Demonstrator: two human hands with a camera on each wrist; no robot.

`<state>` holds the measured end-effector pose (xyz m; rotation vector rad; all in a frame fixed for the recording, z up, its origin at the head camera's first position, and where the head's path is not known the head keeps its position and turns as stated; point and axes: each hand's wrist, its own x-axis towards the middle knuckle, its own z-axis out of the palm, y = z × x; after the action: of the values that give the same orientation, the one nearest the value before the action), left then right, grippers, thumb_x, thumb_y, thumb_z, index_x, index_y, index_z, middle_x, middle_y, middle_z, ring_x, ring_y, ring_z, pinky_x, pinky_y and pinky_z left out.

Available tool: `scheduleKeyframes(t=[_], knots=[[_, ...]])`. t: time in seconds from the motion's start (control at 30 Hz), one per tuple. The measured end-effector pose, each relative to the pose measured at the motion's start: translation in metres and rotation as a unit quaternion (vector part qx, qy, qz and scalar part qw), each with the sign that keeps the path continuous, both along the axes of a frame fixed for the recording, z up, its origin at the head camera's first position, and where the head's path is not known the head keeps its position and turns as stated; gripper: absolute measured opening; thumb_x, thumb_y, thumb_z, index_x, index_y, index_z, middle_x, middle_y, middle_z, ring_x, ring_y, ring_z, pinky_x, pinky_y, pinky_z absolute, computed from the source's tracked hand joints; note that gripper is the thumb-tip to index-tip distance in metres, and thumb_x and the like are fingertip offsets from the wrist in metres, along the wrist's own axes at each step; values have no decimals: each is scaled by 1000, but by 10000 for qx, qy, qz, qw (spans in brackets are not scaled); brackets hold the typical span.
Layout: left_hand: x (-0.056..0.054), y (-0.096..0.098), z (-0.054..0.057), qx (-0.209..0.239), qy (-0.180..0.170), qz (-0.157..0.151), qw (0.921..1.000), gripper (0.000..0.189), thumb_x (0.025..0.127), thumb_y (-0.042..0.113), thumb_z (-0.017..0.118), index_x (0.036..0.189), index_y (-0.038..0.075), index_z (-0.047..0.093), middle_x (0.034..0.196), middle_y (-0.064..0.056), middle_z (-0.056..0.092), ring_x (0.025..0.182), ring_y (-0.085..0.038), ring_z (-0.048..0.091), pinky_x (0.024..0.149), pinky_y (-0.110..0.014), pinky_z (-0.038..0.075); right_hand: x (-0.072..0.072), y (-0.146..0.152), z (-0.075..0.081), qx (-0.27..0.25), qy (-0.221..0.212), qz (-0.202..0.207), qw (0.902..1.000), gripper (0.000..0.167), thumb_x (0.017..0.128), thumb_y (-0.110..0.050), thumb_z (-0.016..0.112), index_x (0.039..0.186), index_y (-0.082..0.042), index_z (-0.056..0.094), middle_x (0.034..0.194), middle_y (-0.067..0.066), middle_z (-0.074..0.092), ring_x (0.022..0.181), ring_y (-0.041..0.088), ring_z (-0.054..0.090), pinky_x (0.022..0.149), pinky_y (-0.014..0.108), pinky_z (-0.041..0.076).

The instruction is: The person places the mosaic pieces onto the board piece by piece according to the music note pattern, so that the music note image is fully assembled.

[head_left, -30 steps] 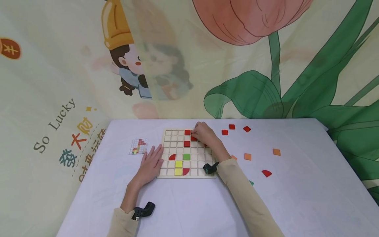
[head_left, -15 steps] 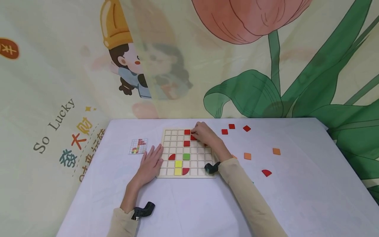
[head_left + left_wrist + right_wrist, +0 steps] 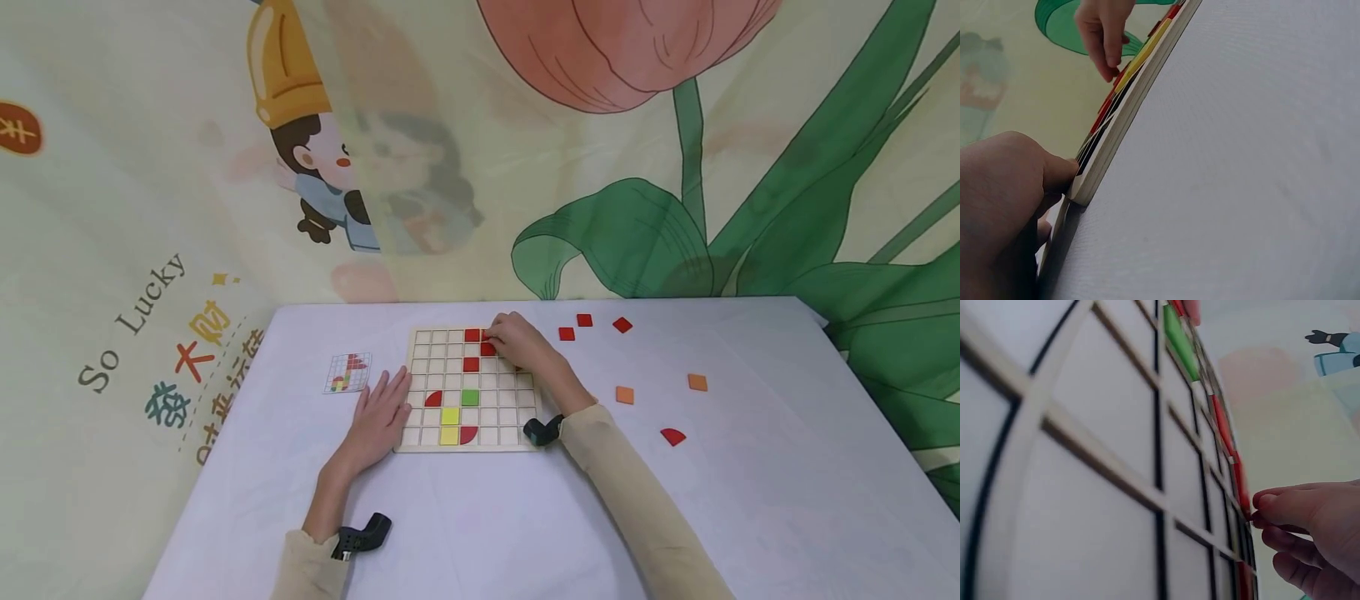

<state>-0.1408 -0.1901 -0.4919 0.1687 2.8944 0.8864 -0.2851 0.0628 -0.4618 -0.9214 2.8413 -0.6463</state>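
Pinched red tile (image 3: pixel 485 334) with right hand (image 3: pixel 519 342), over board (image 3: pixel 506 398). Rested left hand (image 3: pixel 381 421), fingers straight, on board's edge. Saw card (image 3: pixel 347 372) just left of left hand, loose squares (image 3: pixel 567 334) right of right hand.

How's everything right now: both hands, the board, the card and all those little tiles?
Left hand: fingers straight, against the board.
Right hand: fingertips pinched together at a red square.
Board: lying flat, partly filled.
Card: flat, left of the board.
Green square: set in the board.
Yellow squares: set in, one behind the other.
Orange squares: loose on the table.
Three red squares: loose there too.
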Motion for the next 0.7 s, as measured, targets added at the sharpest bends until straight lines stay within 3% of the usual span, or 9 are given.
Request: scheduleKeyframes(t=[0.13,0.27,0.4,0.53,0.7], knots=[[-1,0,1,43,-40,-2,10000,56,103,26,40,155,11,23,164,-5,17,153,-33,4,121,-58,-2,-2,-4,-2,303,157,147,9993,23,97,-10,57,114,-7,73,106,9,65,98,23,57,87,33,52],[0,0,1,23,-14,11,10000,57,103,26,41,154,11,23,164,-6,18,153,-34,5,121,-59,-2,-2,-5,-2,261,185,139,9994,23,97,-10,57,113,-7,73,107,8,66,99,23,58,88,33,52],[1,-2,0,34,-12,-8,10000,57,103,25,42,154,11,23,164,-6,18,153,-34,5,121,-59,-2,4,3,3,-161,-4,-134,9998,26,97,-11,57,119,-6,69,117,10,66,112,25,57,98,35,51],[3,-3,-1,43,-32,-37,10000,57,103,26,41,155,12,23,164,-6,18,153,-33,4,121,-59,-2,19,22,19,-722,-166,-477,9961,30,96,-12,60,125,-6,65,126,12,62,122,29,53,102,41,50],[5,-4,0,28,47,-39,10000,57,103,27,41,155,12,23,164,-6,19,153,-33,5,121,-59,-1,36,62,40,-1138,436,-696,9901,32,92,-12,65,123,-4,66,122,15,62,119,32,53,98,46,51]])
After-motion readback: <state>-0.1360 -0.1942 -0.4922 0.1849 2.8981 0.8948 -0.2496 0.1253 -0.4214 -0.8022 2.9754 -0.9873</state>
